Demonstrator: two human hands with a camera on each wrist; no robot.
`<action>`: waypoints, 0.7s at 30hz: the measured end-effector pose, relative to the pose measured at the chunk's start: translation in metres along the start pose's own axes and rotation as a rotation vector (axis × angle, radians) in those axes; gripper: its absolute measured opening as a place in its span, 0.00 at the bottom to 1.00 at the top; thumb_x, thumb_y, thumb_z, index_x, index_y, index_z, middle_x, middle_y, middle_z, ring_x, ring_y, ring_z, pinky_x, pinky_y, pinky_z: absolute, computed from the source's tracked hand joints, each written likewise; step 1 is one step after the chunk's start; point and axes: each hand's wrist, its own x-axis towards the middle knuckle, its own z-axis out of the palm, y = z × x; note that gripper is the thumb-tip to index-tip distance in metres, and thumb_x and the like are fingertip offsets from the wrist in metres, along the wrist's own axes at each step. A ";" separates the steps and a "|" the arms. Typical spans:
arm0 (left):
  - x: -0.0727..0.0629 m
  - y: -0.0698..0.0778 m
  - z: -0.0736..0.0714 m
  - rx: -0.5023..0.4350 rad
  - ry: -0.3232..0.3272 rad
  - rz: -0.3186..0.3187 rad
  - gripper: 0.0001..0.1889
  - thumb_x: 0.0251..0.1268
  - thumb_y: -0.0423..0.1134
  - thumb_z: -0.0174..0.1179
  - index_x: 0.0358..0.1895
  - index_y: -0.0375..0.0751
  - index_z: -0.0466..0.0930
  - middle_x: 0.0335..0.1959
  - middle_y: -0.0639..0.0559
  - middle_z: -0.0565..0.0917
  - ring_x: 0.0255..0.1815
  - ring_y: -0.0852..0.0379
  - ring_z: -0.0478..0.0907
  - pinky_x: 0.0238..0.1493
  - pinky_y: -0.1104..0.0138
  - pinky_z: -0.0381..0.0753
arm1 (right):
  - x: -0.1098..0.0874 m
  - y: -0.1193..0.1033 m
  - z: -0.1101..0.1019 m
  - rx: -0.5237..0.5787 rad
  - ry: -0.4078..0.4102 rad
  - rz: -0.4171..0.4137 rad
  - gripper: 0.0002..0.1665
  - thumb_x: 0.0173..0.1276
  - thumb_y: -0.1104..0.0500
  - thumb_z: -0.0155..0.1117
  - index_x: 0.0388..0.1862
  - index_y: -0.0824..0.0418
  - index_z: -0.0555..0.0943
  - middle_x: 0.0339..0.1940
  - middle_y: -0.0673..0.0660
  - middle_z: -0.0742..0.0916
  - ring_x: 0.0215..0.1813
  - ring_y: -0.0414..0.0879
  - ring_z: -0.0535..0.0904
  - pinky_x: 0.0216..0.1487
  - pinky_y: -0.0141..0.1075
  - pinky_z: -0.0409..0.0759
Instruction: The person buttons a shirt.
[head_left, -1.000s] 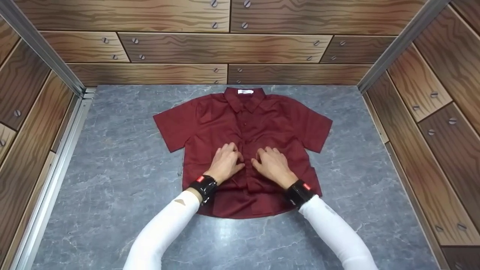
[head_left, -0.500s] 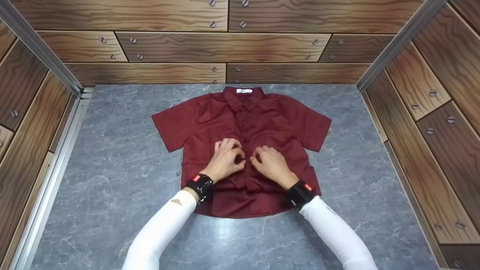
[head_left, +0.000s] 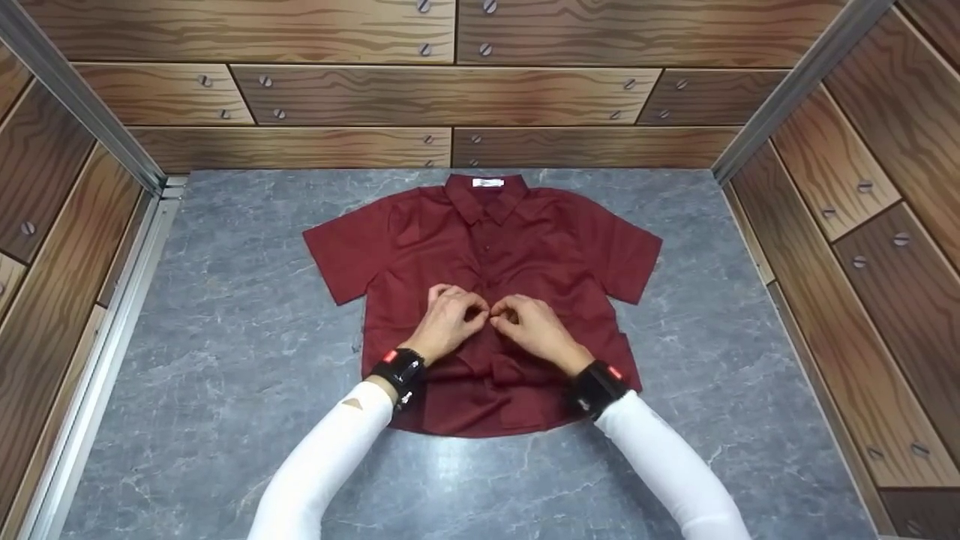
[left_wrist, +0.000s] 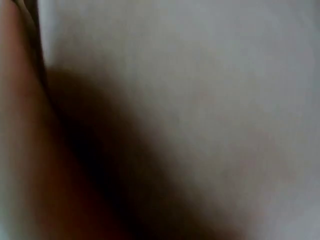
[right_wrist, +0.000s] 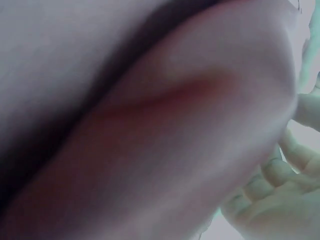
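Observation:
A dark red short-sleeved shirt (head_left: 427, 255) lies spread out front side up, its collar at the far side and its hem toward me. My left hand (head_left: 446, 321) pinches the shirt's front at the middle placket with thumb and forefinger. From the other side my right hand (head_left: 538, 328) pinches the same placket, its fingertips almost meeting the left ones. Whatever lies between the fingertips is too small to make out. In the left wrist view only blurred skin and cloth show. The right wrist view holds blurred skin close up, with the left hand's curled fingers (right_wrist: 265, 185) behind.
The shirt lies on a grey marbled tabletop (head_left: 225, 315). Wood-patterned panels (head_left: 450, 94) stand along the back and both sides. Metal rails (head_left: 97, 330) run along the left edge and up the corners. A white label (head_left: 488, 182) shows inside the collar.
Both hands have drawn together at the placket, and their fingertips have closed into pinches. The left fingers lifted, then came down again. The shirt stays in place.

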 end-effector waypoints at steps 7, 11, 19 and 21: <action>0.000 0.002 0.002 -0.087 0.016 -0.040 0.05 0.63 0.41 0.64 0.39 0.48 0.83 0.36 0.59 0.87 0.42 0.59 0.77 0.59 0.56 0.60 | 0.007 -0.002 0.000 0.013 -0.032 0.080 0.08 0.60 0.52 0.68 0.36 0.54 0.85 0.29 0.47 0.86 0.31 0.38 0.80 0.35 0.34 0.77; 0.000 0.002 0.002 -0.156 0.040 -0.053 0.06 0.62 0.41 0.64 0.41 0.49 0.82 0.38 0.58 0.86 0.43 0.59 0.77 0.58 0.56 0.61 | 0.008 -0.003 0.000 0.006 -0.041 0.100 0.07 0.59 0.52 0.68 0.33 0.54 0.84 0.27 0.47 0.86 0.30 0.38 0.80 0.34 0.33 0.76; -0.006 -0.004 -0.001 -0.216 -0.051 -0.145 0.19 0.58 0.52 0.67 0.50 0.50 0.83 0.52 0.57 0.82 0.58 0.58 0.72 0.56 0.54 0.59 | 0.006 0.001 0.003 0.096 -0.017 0.081 0.03 0.62 0.54 0.67 0.32 0.52 0.83 0.26 0.46 0.85 0.30 0.38 0.78 0.34 0.32 0.75; -0.008 -0.007 -0.002 -0.231 -0.069 -0.162 0.17 0.57 0.52 0.67 0.48 0.51 0.85 0.53 0.58 0.82 0.59 0.58 0.71 0.56 0.54 0.58 | 0.005 0.003 0.003 0.123 -0.007 0.076 0.02 0.62 0.54 0.67 0.32 0.50 0.83 0.27 0.46 0.85 0.31 0.38 0.78 0.35 0.33 0.75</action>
